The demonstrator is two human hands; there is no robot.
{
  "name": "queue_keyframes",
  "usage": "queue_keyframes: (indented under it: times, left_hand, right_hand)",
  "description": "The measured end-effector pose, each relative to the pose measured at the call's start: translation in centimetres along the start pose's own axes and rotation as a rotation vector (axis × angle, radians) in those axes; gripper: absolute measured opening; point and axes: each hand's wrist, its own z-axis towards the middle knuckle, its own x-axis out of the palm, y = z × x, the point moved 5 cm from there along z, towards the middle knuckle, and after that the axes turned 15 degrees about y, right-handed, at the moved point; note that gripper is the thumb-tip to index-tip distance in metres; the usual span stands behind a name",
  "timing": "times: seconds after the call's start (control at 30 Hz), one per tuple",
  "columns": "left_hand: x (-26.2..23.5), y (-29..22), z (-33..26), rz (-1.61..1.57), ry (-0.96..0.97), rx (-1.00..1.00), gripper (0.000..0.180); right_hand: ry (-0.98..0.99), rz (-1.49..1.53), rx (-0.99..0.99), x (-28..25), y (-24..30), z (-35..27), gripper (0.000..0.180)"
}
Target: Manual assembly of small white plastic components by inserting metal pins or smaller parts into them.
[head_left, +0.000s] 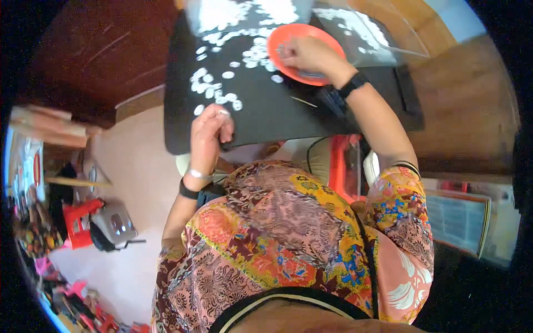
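A black board [277,116] lies in front of me with several small white pieces [214,89] scattered over its far left part. My left hand [210,130] rests at the board's near edge, fingers curled, pinching what looks like one small white piece at the fingertips. My right hand [308,53] reaches into an orange round dish [286,36] at the far side, fingers bent down onto its inside. Whether it holds anything I cannot tell. A thin pale stick [304,101] lies on the board near my right wrist.
Clear plastic bags [361,33] with more white pieces lie at the board's far edge. A red stool [78,222] and a grey appliance [114,225] stand on the pale floor at left. A red object [341,166] sits under the board. A wooden surface [466,105] is to the right.
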Motion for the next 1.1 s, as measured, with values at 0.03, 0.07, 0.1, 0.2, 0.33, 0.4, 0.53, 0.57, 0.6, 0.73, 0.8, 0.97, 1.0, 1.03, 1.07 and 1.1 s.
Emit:
queue_keyframes:
  times: [0.03, 0.07, 0.1, 0.2, 0.33, 0.4, 0.53, 0.57, 0.6, 0.73, 0.8, 0.97, 1.0, 1.03, 1.07, 1.1]
  left_hand:
    - [0.3, -0.5, -0.1, 0.102, -0.011, 0.002, 0.018]
    - [0.5, -0.6, 0.0, 0.103, -0.029, -0.054, 0.018]
    - [0.8, -0.5, 0.3, 0.105, -0.055, -0.11, 0.019]
    - [1.0, -0.2, 1.1, 0.001, 0.018, -0.056, 0.018]
    - [0.7, -0.3, 0.6, -0.078, -0.011, -0.016, 0.02]
    - [0.4, 0.0, 0.5, -0.094, 0.0, -0.04, 0.021]
    - [0.3, 0.5, 0.8, -0.14, 0.007, 0.009, 0.021]
    - [0.1, 0.4, 0.7, -0.133, -0.014, 0.014, 0.021]
    - [0.1, 0.4, 0.7, -0.139, 0.002, 0.02, 0.021]
    - [0.3, 0.6, 0.5, -0.134, 0.032, 0.059, 0.02]
    - [0.5, 0.7, 0.8, -0.16, 0.052, 0.067, 0.019]
    - [0.7, 0.5, 1.0, -0.138, 0.055, 0.039, 0.018]
    - [0.6, 0.8, 1.0, -0.157, 0.038, -0.003, 0.018]
    - [0.5, 0.6, 0.9, -0.141, 0.03, 0.025, 0.017]
    - [0.3, 0.5, 0.8, -0.149, 0.029, 0.018, 0.017]
    - [-0.1, 1.0, 0.6, -0.135, -0.037, -0.064, 0.017]
  right_hand:
    - [-0.01, -0.135, 0.013, 0.2, -0.1, 0.5, 0.019]
    - [-0.103, -0.096, -0.09, 0.1, -0.4, 0.3, 0.019]
    - [-0.195, -0.046, -0.2, 0.2, -1.2, -0.3, 0.02]
    - [-0.223, -0.113, -0.143, -0.1, -0.8, -0.4, 0.016]
    - [-0.1, -0.102, -0.071, -0.6, 0.6, 0.1, 0.014]
    - [-0.088, -0.079, -0.076, -0.6, 1.3, 0.3, 0.013]
    - [-0.119, -0.078, -0.082, -1.4, 1.7, -0.4, 0.017]
    - [-0.166, -0.079, -0.066, -1.9, 2.1, -0.8, 0.019]
    - [-0.165, -0.078, -0.086, -2.0, 2.5, -1.0, 0.019]
    - [-0.157, -0.035, -0.013, -2.3, 1.9, -1.5, 0.026]
    - [-0.173, -0.106, 0.02, -2.5, 1.2, -1.3, 0.029]
    - [-0.254, -0.235, 0.043, -2.9, 1.2, -2.4, 0.025]
    - [-0.362, -0.242, -0.061, -3.2, 2.3, -3.1, 0.022]
    - [-0.373, -0.217, -0.064, -3.5, 3.2, -3.7, 0.021]
    - [-0.378, -0.193, -0.055, -3.6, 3.9, -3.9, 0.02]
    - [-0.38, -0.171, -0.111, -3.7, 5.3, -4.0, 0.019]
